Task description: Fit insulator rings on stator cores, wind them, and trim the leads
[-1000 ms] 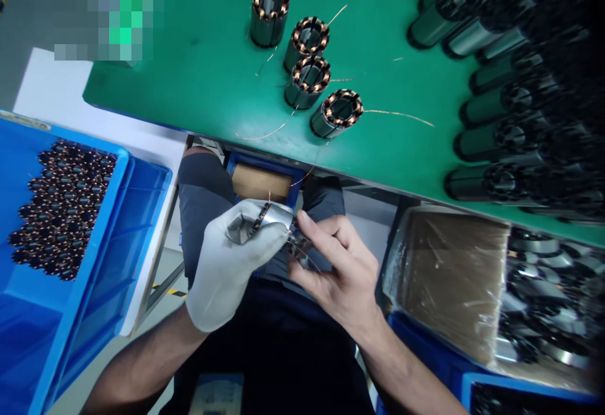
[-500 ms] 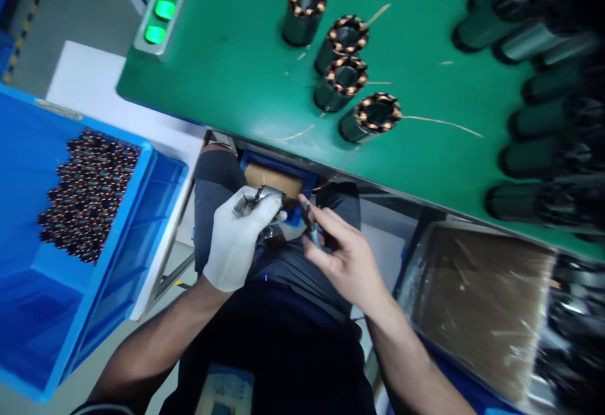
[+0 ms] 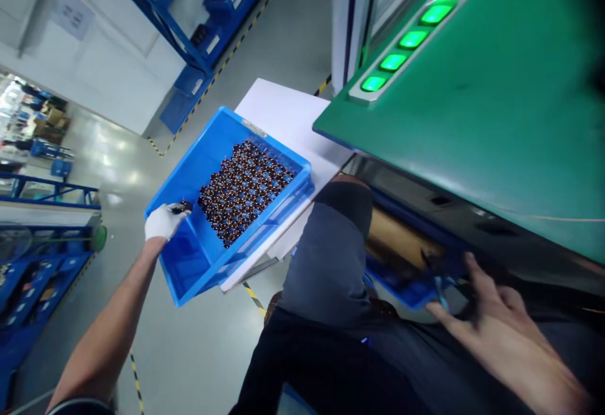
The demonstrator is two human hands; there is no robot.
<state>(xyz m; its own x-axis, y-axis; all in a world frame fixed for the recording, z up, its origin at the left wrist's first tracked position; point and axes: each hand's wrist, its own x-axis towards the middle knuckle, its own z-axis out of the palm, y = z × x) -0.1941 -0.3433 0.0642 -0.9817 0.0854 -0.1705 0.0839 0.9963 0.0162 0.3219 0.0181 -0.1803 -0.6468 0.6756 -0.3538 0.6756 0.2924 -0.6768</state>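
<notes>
Left hand [image 3: 163,221], gloved: fingers closed on a dark stator [image 3: 186,205] at left side of blue bin [image 3: 189,258], just left of packed copper-wound stators [image 3: 246,189]. Right hand [image 3: 501,323]: fingers loosely gripping blurred blue-handled pliers [image 3: 441,290], near side of green counter [image 3: 454,131].

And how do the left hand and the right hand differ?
The left hand wears a white glove; the right hand is bare. The left hand, at the blue bin, holds a small dark part; the right hand, near the green tabletop, holds a blue-handled tool. The left looks sharper; the right is blurred. Both are holding something.
</notes>
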